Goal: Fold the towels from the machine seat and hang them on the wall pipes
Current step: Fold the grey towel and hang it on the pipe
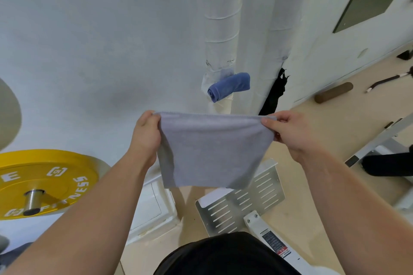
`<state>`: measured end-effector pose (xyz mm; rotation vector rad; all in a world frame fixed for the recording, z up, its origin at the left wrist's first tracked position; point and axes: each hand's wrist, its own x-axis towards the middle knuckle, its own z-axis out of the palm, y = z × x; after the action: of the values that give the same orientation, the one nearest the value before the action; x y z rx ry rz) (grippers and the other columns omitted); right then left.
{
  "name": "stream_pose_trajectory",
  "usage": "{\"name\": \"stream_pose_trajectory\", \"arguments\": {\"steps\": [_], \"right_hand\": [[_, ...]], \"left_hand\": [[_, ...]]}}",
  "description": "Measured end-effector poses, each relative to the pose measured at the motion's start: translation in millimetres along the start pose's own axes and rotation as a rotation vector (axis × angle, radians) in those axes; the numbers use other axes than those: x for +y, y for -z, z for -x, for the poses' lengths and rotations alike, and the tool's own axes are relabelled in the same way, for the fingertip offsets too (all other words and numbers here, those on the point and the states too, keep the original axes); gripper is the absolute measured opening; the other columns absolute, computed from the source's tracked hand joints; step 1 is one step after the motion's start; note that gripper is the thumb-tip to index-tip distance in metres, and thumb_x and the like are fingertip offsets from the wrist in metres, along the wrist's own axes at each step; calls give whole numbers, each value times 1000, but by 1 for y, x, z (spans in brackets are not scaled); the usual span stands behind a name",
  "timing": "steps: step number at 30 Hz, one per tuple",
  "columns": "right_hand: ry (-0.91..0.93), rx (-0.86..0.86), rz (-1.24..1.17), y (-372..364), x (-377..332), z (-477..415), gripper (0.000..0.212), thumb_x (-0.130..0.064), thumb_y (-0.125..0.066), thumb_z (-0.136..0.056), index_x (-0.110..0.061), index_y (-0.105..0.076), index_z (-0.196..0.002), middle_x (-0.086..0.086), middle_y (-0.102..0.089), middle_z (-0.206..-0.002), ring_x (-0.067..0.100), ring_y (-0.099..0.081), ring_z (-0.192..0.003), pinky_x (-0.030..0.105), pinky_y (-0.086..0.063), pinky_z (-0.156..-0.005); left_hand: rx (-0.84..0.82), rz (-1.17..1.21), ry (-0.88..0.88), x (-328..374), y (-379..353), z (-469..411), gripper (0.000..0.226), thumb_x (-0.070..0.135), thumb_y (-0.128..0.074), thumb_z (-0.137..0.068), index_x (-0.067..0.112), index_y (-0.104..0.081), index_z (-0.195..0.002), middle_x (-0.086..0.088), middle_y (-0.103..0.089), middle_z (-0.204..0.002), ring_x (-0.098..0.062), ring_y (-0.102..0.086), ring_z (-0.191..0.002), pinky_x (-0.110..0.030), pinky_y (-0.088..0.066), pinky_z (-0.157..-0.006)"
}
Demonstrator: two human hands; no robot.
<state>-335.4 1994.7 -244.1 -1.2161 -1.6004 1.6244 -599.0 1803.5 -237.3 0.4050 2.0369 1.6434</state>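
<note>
A pale grey towel [212,149] hangs in the air in front of me, folded over and stretched flat. My left hand [145,136] pinches its top left corner and my right hand [288,131] pinches its top right corner. Behind it, two white wrapped wall pipes [220,29] run up the wall. A folded blue towel [229,86] lies on a short pipe stub between them. A black cloth [274,94] hangs beside the right pipe. The black machine seat [223,254] shows at the bottom edge, below the towel.
A yellow weight plate [44,181] on a steel bar sits at the left. A slotted metal footplate [243,198] lies on the floor under the towel. A white box [152,205] stands by the wall. A brown roller [334,92] and machine frame [380,140] are at the right.
</note>
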Motion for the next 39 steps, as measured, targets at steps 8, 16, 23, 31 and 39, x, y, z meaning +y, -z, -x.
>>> {"name": "stream_pose_trajectory", "arguments": {"steps": [8,16,23,31,39], "right_hand": [[-87,136,-32,-37,3,17,10,-11,-72,-83,-6,-63,-83,10,-56,-74,23,-54,-70,36,-55,-62],[129,-58,-63,-88,-9,54,17,-7,-65,-93,-23,-71,-94,3,-73,-79,25,-73,-83,41,-61,-81],[221,-183,91,-81,-14,61,30,6,-62,-89,-10,-76,-109,4,-77,-96,13,-74,-87,29,-60,-87],[328,-120,258,-77,-18,58,12,-9,-79,-82,-20,-76,-80,-8,-61,-68,3,-50,-61,22,-49,-66],[548,-36,592,-71,-16,49,18,-40,-84,-77,-32,-69,-77,-10,-51,-112,13,-46,-111,18,-35,-92]], "left_hand": [[-74,4,13,-1,-18,22,19,16,-55,-91,9,-61,-74,-6,-54,-69,-22,-47,-71,-39,-42,-65],[-255,-83,-126,11,-54,71,18,21,-65,-95,17,-75,-81,1,-70,-72,-15,-59,-64,-36,-50,-61],[-250,-92,-156,15,-53,77,18,19,-66,-95,19,-80,-84,1,-75,-77,-9,-64,-68,-31,-53,-66],[-372,-6,-69,24,-54,90,20,15,-62,-98,13,-81,-90,-22,-69,-83,-19,-58,-66,-27,-53,-53],[-355,-39,-139,12,-52,80,14,12,-67,-94,17,-80,-92,-13,-76,-87,-24,-65,-76,-52,-58,-72]]}}
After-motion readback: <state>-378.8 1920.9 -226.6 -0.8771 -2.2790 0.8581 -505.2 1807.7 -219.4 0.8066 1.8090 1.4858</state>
